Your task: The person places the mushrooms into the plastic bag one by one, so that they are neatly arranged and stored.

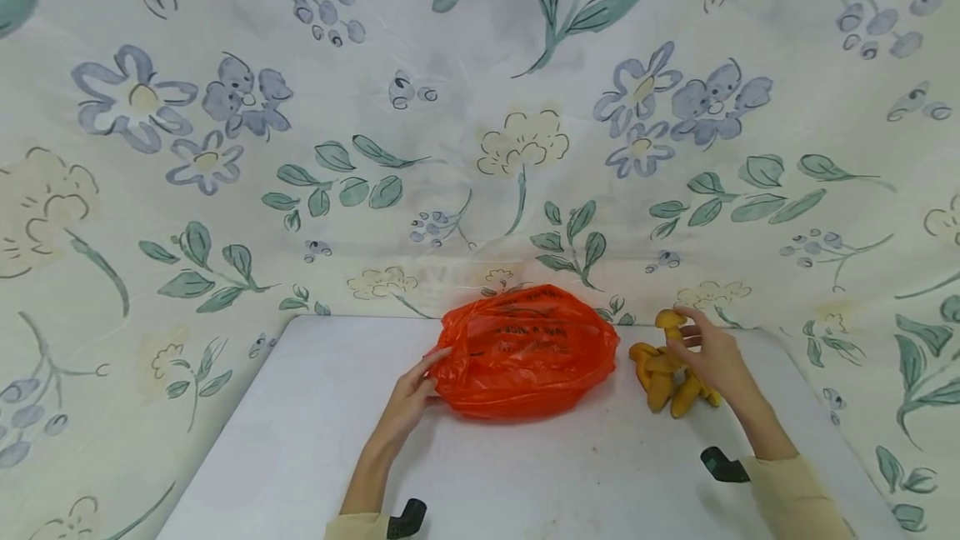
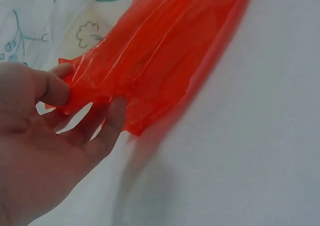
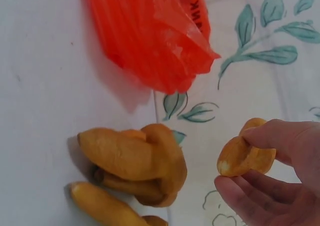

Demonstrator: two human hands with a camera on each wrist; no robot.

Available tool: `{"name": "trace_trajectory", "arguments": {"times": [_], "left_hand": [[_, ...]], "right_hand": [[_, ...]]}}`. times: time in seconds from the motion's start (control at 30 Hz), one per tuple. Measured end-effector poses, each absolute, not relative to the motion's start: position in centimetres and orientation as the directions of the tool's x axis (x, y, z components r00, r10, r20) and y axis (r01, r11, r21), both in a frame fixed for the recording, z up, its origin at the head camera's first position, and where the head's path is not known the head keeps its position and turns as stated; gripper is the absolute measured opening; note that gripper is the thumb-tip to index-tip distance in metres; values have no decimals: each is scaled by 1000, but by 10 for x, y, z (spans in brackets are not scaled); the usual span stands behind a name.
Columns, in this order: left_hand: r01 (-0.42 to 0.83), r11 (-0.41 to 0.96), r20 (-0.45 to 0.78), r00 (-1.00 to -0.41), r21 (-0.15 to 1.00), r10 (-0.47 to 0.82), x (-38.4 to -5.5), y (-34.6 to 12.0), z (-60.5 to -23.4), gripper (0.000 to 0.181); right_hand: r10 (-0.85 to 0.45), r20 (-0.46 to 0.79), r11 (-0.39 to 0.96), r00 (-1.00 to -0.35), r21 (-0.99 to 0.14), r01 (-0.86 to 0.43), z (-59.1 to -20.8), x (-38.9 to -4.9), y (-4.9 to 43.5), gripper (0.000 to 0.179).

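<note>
A crinkled red plastic bag (image 1: pixel 525 361) with dark printing lies at the back of the white table. At its left end my left hand (image 1: pixel 408 397) pinches the bag's edge; the left wrist view shows thumb and fingers on the thin red plastic (image 2: pixel 90 88). My right hand (image 1: pixel 712 357) holds a small yellow-brown mushroom (image 1: pixel 670 320) by its stem, cap up, above a heap of similar mushrooms (image 1: pixel 660 390). Close up in the right wrist view, the held mushroom (image 3: pixel 234 158) sits between thumb and fingers. The bag's opening and contents are hidden.
The white table (image 1: pixel 315 415) ends at the back against a hanging cloth (image 1: pixel 450 190) printed with flowers and leaves. The mushroom heap is right of the bag, close to the table's back edge. Small dark specks dot the tabletop.
</note>
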State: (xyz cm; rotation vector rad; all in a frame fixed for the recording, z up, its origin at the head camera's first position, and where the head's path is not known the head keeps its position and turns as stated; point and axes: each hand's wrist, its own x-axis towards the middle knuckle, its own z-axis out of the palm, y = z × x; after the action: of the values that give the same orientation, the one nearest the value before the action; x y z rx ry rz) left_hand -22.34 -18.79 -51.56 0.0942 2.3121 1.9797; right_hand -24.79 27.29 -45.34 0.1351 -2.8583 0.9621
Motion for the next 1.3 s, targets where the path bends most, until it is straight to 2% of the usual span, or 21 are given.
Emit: {"name": "trace_trajectory", "arguments": {"times": [0.67, 0.93, 1.3], "left_hand": [[8, 197, -15, -993, 980, 114, -223, -185, -519, 52], [14, 184, -11, -991, 983, 133, -223, -185, -518, 56], [28, 232, -5, -990, 972, 142, -221, -181, -519, 57]], "right_hand": [[-94, 145, 772, -985, -613, -164, -445, -261, 233, 59], [-103, 121, 747, -987, -646, -157, -443, -266, 220, 59], [-118, 113, 704, -987, -691, -164, -441, -269, 205, 59]]}}
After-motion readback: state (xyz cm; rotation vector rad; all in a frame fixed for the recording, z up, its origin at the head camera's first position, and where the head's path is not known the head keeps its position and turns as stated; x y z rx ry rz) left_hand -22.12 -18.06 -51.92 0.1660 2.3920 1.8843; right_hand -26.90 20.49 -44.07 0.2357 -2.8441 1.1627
